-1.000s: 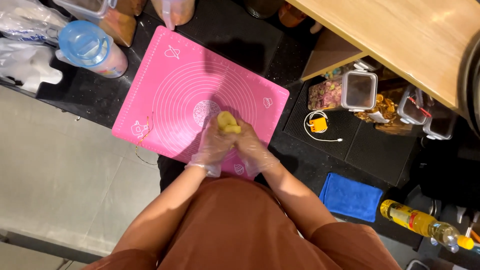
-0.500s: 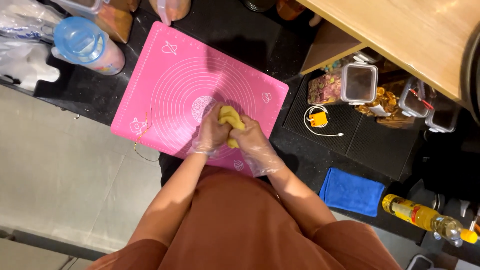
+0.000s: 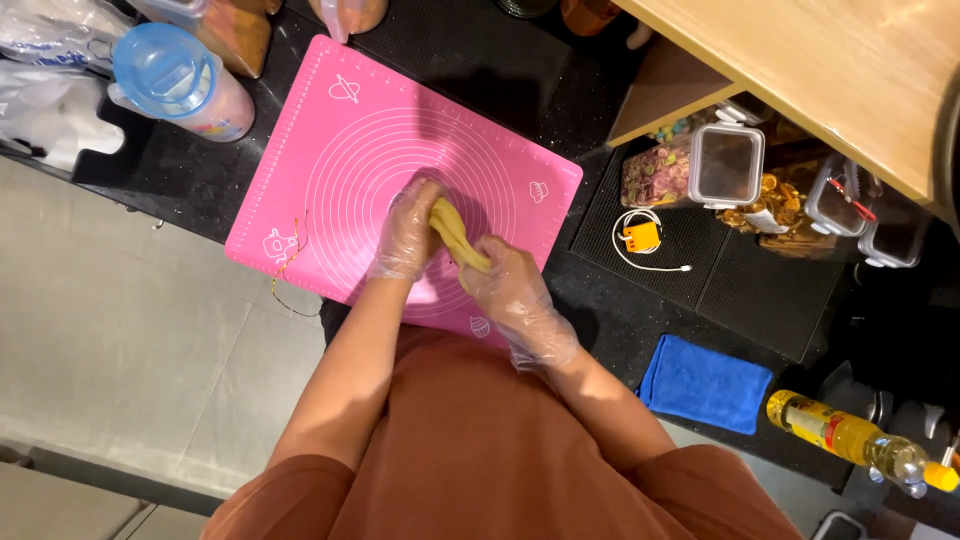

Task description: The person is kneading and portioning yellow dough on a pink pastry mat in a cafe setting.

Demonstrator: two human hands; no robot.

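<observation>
Nearest the counter's front edge: blue folded cloth [image 3: 706, 384], right of the person's body; a bottle of yellow oil [image 3: 850, 440] lying further right, at the front right corner.

Front edge of the pink silicone baking mat [image 3: 340, 150]: right hand [image 3: 512, 296] in a clear disposable glove, fingers curled shut around the near end of a yellow dough strip [image 3: 456, 237]. Left hand [image 3: 408, 232], also gloved, fingers closed on the strip's far end. Dough stretched between the two hands, over the mat's printed circles, right of the mat's centre.

Right of the mat, on a black ribbed mat: small orange device with a coiled white cable [image 3: 640, 238].

Beyond it, under a wooden shelf [image 3: 820, 70]: clear lidded containers [image 3: 726, 164] of coloured and golden pieces.

Far left corner of the counter: pink bottle with a blue lid [image 3: 175, 82] on its side, just off the mat's left corner; plastic bags [image 3: 50, 50] beside it.
</observation>
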